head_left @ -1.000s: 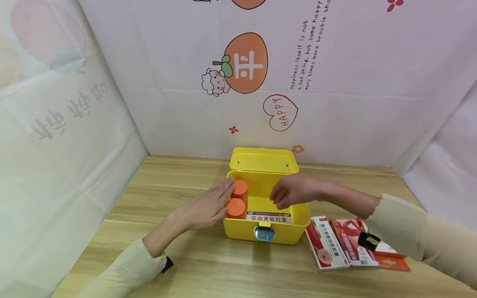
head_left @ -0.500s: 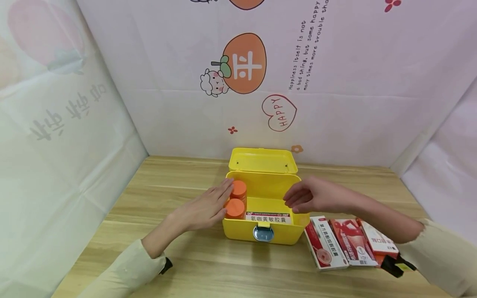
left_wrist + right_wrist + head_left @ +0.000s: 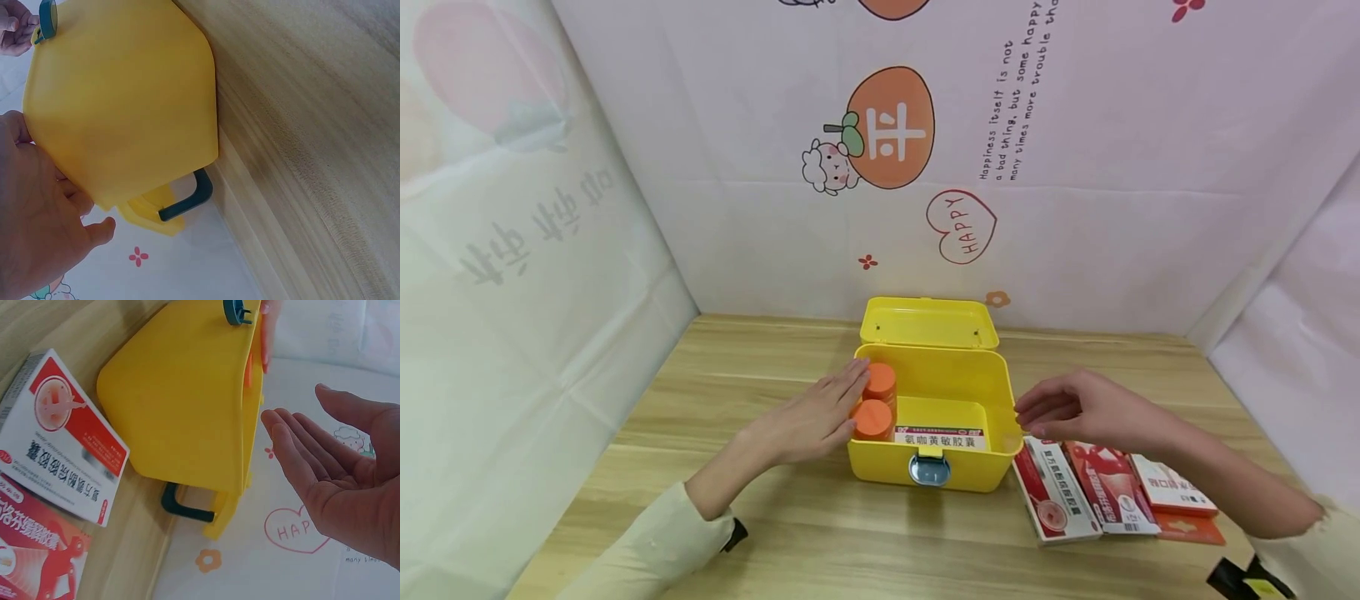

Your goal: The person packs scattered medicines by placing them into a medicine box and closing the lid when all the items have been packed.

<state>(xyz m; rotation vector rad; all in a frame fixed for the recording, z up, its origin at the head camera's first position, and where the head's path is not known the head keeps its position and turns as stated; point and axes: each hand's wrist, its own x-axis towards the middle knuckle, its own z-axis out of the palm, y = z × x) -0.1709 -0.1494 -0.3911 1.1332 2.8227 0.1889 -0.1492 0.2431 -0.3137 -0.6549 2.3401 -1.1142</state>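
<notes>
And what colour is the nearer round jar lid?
That round lid is orange, clearest in the head view.

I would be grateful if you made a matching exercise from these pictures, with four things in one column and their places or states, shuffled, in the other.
Things
1. Lid
2. Jars
3. Latch
4. Heart

Places or states
A. Printed on the backdrop
B. Tipped back, open
C. On the front of the case
D. Inside, orange-capped

Pairs: 1-B, 2-D, 3-C, 4-A
</notes>
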